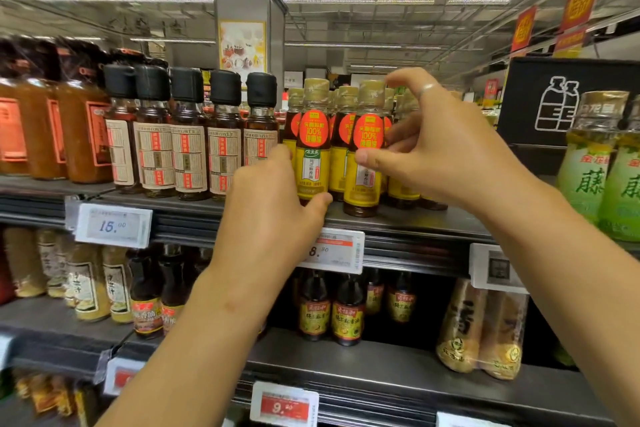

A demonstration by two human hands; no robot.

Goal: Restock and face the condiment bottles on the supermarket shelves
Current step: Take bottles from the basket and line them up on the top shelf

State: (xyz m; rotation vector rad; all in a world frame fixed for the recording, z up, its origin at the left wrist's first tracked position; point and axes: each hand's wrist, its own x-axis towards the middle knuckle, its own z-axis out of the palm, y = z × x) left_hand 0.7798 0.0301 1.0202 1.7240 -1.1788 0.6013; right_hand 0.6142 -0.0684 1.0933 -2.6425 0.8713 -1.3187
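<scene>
So that their red-and-yellow labels face outward at the dark metal shelf's [398, 220] front edge, two gold-capped, yellow-labelled sesame oil bottles are gripped, the left bottle [312, 152] by the left hand [273, 204], the right bottle [367, 152] by the right hand [446, 156].

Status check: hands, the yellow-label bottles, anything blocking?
Left hand grips front-left yellow-label bottle. Right hand pinches the neighbouring bottle, label turned partly away. Both upright at the shelf edge. Nothing in the way.

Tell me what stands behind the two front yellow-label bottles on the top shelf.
More gold-capped bottles of the same kind stand in rows behind them. How far back the rows run is hidden by the front bottles and the right hand.
</scene>
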